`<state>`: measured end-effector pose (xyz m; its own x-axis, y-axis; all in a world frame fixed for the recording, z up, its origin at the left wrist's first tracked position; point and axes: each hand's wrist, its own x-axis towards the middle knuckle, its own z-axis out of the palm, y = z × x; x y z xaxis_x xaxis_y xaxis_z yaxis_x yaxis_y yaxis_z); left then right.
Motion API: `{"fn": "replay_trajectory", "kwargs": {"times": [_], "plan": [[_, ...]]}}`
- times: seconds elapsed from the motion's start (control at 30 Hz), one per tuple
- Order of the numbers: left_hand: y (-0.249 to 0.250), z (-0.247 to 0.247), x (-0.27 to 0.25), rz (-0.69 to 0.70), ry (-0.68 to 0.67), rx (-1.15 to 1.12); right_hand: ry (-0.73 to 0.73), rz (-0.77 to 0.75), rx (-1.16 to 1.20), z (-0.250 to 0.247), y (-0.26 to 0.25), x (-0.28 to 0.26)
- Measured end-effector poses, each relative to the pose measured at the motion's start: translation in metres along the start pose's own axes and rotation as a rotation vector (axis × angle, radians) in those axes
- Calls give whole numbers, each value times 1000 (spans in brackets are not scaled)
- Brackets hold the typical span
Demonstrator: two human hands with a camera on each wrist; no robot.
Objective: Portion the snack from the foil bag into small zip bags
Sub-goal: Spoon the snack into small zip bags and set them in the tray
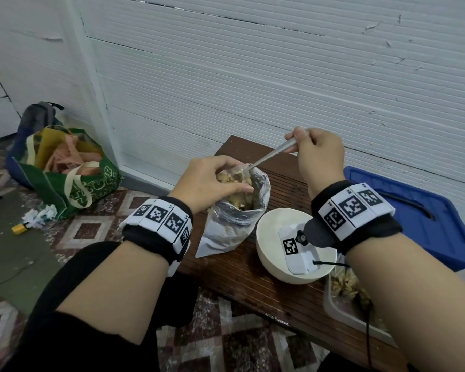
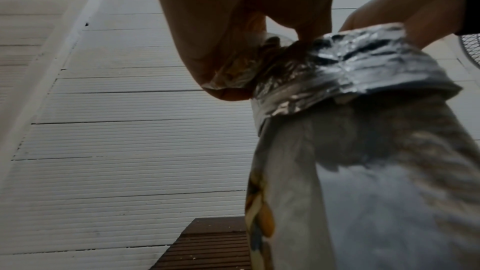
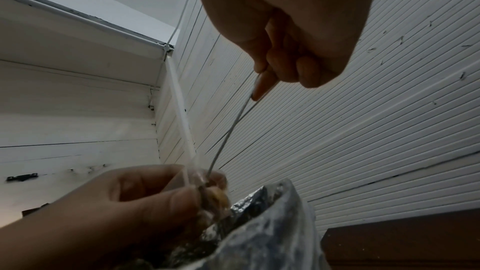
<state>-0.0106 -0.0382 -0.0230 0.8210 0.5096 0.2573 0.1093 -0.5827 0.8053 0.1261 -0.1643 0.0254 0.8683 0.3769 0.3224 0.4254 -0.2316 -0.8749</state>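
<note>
A silver foil bag (image 1: 234, 226) with its rim rolled down stands open on the dark wooden bench (image 1: 279, 299). My left hand (image 1: 215, 181) holds a small clear zip bag (image 1: 236, 174), partly filled with tan snack pieces, right over the foil bag's mouth. My right hand (image 1: 317, 151) pinches the handle of a metal spoon (image 1: 271, 154); its bowl dips into the zip bag's opening. In the right wrist view the spoon (image 3: 233, 124) runs down to the zip bag (image 3: 207, 182) above the foil bag (image 3: 259, 223). The left wrist view shows the foil bag (image 2: 350, 81) from below.
A white bowl (image 1: 277, 253) holding a white tagged card sits right of the foil bag. A clear tray (image 1: 341, 302) with filled snack bags lies at the bench's near right. A blue bin lid (image 1: 414, 210) is behind. A green tote (image 1: 67, 170) stands on the floor, left.
</note>
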Motion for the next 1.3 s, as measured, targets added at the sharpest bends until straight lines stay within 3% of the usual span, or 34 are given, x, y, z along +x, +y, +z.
{"fn": "replay_trajectory", "kwargs": {"times": [0.3,0.57,0.67,1.03,1.13,1.3], "plan": [[-4,-2,1,-52,81,-55,98,-193,129,-12,-5,0],[-11,-7,3,-67,144,-67,264,-152,88,-24,1,6],[-12,-7,4,-48,163,-62,194,-170,26,-20,7,2],[-19,-4,6,-14,148,-27,-352,-430,-291,16,34,-42],[-19,-4,6,-13,140,-27,-355,-404,-273,19,33,-45],[-19,-4,6,-34,124,-25,-233,-176,-172,16,32,-39]]}}
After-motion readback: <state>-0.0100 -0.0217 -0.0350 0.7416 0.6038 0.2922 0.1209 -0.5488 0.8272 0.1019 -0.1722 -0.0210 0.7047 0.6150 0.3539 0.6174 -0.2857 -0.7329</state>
